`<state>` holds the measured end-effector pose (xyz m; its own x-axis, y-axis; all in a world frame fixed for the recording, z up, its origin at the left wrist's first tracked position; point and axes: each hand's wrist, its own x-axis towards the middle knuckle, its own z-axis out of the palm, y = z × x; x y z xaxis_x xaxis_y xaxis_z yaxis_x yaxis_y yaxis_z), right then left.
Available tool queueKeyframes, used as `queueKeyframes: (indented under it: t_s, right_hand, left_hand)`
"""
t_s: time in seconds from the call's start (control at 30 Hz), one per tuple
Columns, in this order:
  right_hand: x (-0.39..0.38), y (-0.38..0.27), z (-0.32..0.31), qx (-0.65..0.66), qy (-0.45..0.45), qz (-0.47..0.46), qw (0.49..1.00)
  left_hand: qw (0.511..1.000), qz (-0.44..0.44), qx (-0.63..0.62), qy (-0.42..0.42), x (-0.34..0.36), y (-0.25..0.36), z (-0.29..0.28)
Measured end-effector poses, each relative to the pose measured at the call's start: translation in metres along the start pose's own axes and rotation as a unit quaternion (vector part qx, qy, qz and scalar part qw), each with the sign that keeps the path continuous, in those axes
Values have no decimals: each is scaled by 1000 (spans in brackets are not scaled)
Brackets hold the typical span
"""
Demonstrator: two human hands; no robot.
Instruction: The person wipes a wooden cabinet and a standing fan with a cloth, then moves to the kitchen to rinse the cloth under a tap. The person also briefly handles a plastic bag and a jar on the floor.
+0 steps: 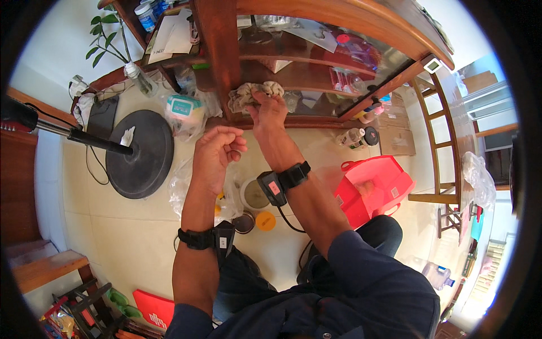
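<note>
My right hand holds a crumpled beige cloth against the lower front of a dark wooden cabinet, where a post meets the glass pane. My left hand is raised a little below and left of it, with fingers curled and nothing visible in them. Left of the cloth, a clear bag holds a teal and white package. Beneath my hands on the floor are another plastic bag, a round pale container and a yellow lid.
A black round stand base with pole is at left. A plant in a bottle leans beside the cabinet. At right are a red bag, bottles, cardboard and a wooden chair. My knees are below.
</note>
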<state>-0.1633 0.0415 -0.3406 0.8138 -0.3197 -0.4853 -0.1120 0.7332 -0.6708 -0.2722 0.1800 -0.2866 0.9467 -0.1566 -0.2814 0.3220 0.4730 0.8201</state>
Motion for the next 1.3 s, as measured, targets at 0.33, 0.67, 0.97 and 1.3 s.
queueKeyframes:
  t_s: [0.33,0.67,0.97,1.3]
  right_hand:
    - [-64,-75,63,-99,-155,-390,902]
    - [-41,-51,38,-419,-136,-631,639]
    - [33,49,-65,-583,-146,-564,566]
    - [172,91,-188,-718,-257,-325,559]
  left_hand:
    - [1000,-3,-17,24,2,2,2]
    - [999,-9,-2,36,-3,5,-7]
    - [1000,5,-5,29,-13,6,-4]
    - [999,9,15,52,-20,-12,20]
